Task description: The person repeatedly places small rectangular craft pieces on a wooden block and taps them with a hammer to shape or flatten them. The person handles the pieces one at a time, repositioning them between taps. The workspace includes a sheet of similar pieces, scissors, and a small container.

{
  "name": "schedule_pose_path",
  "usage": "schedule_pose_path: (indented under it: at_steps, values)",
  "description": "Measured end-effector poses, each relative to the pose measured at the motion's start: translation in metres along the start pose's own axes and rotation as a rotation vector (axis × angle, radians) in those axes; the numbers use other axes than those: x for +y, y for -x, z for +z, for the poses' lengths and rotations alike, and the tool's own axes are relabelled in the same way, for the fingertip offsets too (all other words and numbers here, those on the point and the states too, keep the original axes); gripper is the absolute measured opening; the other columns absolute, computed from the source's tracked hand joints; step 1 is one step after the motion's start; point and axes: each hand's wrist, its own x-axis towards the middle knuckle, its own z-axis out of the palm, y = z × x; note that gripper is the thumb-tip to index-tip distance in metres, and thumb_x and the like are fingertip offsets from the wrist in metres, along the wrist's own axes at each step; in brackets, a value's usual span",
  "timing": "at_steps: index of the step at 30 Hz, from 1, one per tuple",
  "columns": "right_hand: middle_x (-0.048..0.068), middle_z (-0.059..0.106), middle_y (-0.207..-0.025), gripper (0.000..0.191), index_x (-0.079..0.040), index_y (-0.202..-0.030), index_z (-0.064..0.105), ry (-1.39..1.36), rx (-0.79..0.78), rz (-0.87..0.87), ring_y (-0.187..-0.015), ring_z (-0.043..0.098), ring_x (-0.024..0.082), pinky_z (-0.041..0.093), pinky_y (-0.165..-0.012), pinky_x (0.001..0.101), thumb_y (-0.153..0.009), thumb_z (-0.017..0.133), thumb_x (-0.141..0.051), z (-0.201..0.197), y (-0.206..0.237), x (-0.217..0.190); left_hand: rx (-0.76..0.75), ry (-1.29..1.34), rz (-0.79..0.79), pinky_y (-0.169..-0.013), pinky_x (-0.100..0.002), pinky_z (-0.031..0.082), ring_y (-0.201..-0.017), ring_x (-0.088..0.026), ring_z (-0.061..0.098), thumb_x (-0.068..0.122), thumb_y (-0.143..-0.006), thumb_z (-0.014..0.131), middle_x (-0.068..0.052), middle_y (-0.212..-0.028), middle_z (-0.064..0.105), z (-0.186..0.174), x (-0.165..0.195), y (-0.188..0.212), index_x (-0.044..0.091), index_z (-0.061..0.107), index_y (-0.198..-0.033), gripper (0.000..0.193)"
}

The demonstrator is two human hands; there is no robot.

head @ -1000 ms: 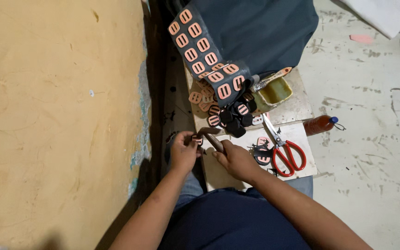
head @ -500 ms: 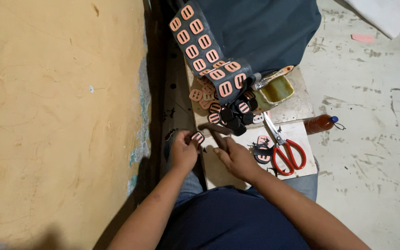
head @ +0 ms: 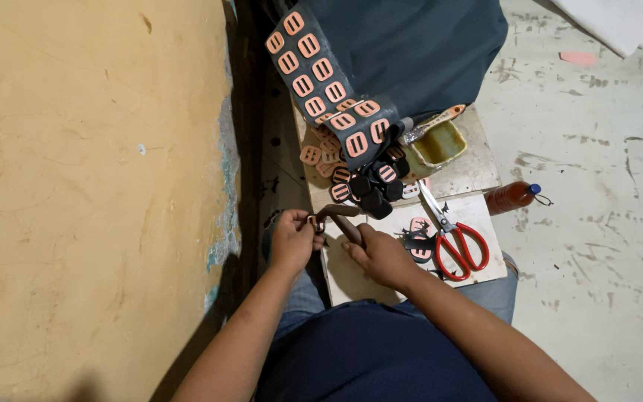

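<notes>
My left hand point(head: 292, 240) pinches a small dark piece point(head: 312, 221) at the left edge of the board on my lap point(head: 478, 216). My right hand point(head: 381, 255) grips a brown wooden-handled tool point(head: 340, 218) whose head rests against that piece. Just beyond my hands lies a heap of small black and pink slotted pieces point(head: 366, 182). A dark strip carrying several pink slotted pieces point(head: 321, 82) runs up and away from the heap.
Red-handled scissors point(head: 455, 238) lie on the board to the right of my right hand. A tin of yellowish glue point(head: 439, 143) sits behind the heap. A brown bottle point(head: 511, 196) lies on the concrete floor point(head: 604, 223). An ochre wall point(head: 91, 186) stands close on the left.
The small piece in my left hand showed its pink face half a second ago and now shows dark. Both hands stay at the same spot on the board.
</notes>
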Motion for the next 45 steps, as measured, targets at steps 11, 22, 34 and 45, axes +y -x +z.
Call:
schedule_pose_path:
  at_steps: [11,22,34,45]
  values:
    - [0.004,0.06,-0.065,0.035,-0.003,-0.104,0.064,-0.515,-0.142,0.146,-0.05,0.056,0.011,0.048,-0.047,0.0305,-0.093,0.07,-0.035,-0.001,0.013,0.023,0.046,0.103,0.024,-0.054,-0.028,0.05,-0.064,-0.016,0.066,0.005,-0.091,0.064,-0.01,-0.087,0.068,-0.002,0.005,0.008,0.001,0.054,-0.112,0.023]
    - [0.01,0.068,-0.071,0.044,-0.002,-0.105,0.066,-0.314,-0.161,0.187,-0.061,0.068,0.021,0.053,-0.056,0.0361,-0.086,0.073,-0.04,0.009,0.034,0.06,0.021,-0.625,1.085,-0.082,-0.035,0.057,-0.095,-0.031,0.07,-0.003,-0.082,0.072,-0.014,-0.119,0.064,0.009,0.089,0.091,0.001,0.065,-0.098,0.018]
    - [0.016,0.073,-0.081,0.051,-0.008,-0.097,0.067,0.214,-0.046,0.044,-0.078,0.072,0.037,0.055,-0.071,0.0488,-0.084,0.069,-0.057,0.003,0.04,0.052,-0.124,-0.418,0.242,-0.065,-0.029,0.054,-0.074,-0.015,0.068,0.008,-0.091,0.069,-0.012,-0.089,0.073,0.024,0.051,0.076,0.003,0.067,-0.114,0.024]
    - [0.015,0.073,-0.078,0.049,-0.009,-0.093,0.069,0.159,-0.001,0.045,-0.074,0.072,0.037,0.056,-0.068,0.0481,-0.084,0.069,-0.057,0.004,0.042,0.055,-0.174,0.063,0.08,-0.072,-0.027,0.06,-0.084,-0.015,0.072,0.012,-0.095,0.063,-0.007,-0.105,0.068,0.078,0.036,0.0,0.001,0.052,-0.128,0.037]
